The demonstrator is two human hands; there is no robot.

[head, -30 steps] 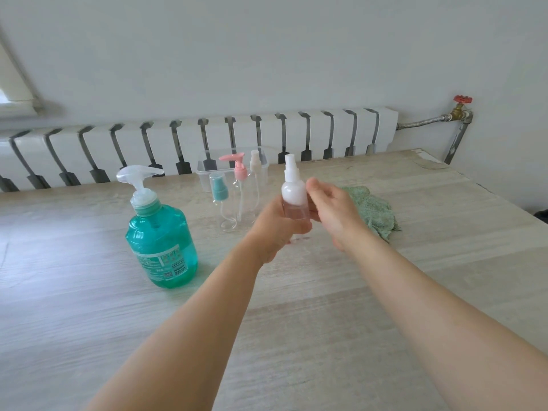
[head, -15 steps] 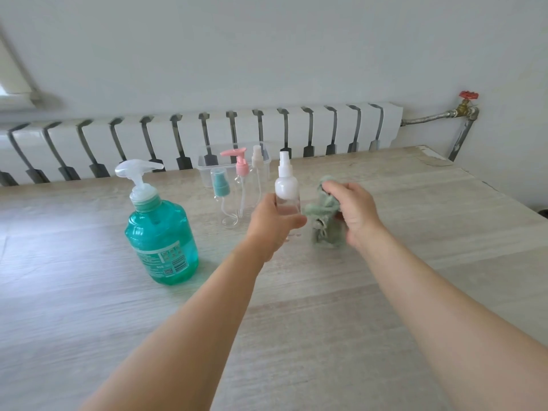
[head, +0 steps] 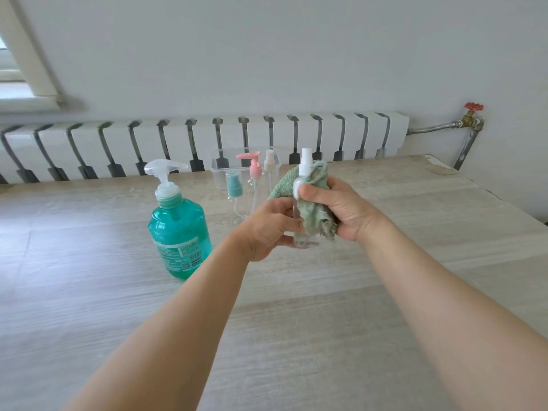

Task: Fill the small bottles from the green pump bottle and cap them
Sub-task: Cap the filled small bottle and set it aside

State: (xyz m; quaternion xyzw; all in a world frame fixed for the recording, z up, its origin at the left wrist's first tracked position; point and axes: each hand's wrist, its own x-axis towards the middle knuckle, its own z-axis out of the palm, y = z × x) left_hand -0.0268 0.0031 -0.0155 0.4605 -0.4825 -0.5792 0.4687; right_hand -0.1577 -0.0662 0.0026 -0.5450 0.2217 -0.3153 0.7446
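Gripping clear spray bottle [head: 301, 203], white-capped: left hand [head: 268, 228] | right hand [head: 341, 209] clutching green cloth [head: 314, 215]

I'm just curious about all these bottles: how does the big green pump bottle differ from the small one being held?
The green pump bottle is wide, teal-tinted and stands on the table; the small spray bottle is slim, clear and held off the table. The green one has a broad pump head; the small one has a narrow white spray top. Nobody touches the green one, while the left hand grips the small one and the right hand presses a green cloth against it. Both are upright and capped.
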